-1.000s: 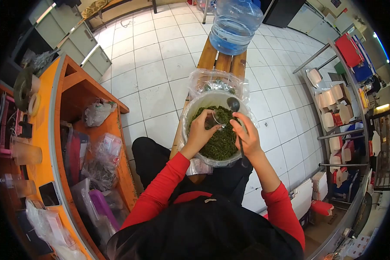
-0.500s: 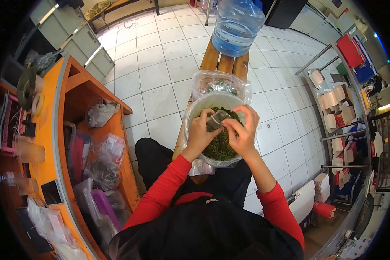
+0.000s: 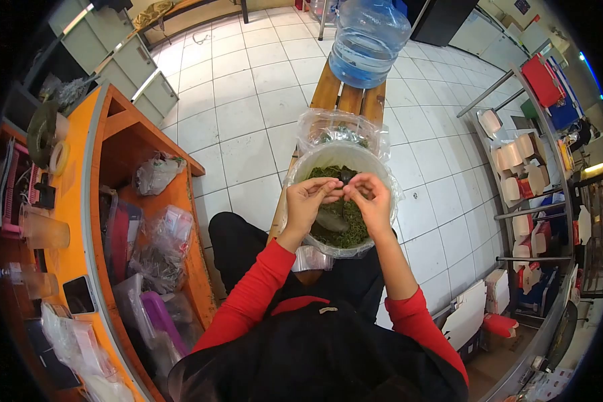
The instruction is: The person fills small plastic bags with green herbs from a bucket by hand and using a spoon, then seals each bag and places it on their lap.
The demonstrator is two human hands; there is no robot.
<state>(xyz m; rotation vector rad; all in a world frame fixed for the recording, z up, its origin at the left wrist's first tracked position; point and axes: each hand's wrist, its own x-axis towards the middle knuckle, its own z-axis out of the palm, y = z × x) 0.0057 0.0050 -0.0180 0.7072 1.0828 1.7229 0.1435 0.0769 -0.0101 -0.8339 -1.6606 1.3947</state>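
A round tub lined with clear plastic stands on a wooden bench, with chopped green leaves inside. Over it, my left hand and my right hand meet at the fingertips, both pinching a small clear bag that hangs below them and looks blurred. The bag's contents cannot be made out. Just behind the tub lies an open plastic bag with some green pieces in it. A small clear plastic packet rests in front of the tub, near my lap.
A large blue water bottle stands at the bench's far end. On the left, an orange counter bears cups, a phone and plastic bags. Metal racks with white and red boxes stand at the right.
My hands have closed together at the top of the bag, fingertips now meeting. The bag hangs lower between them, nearer the leaves.
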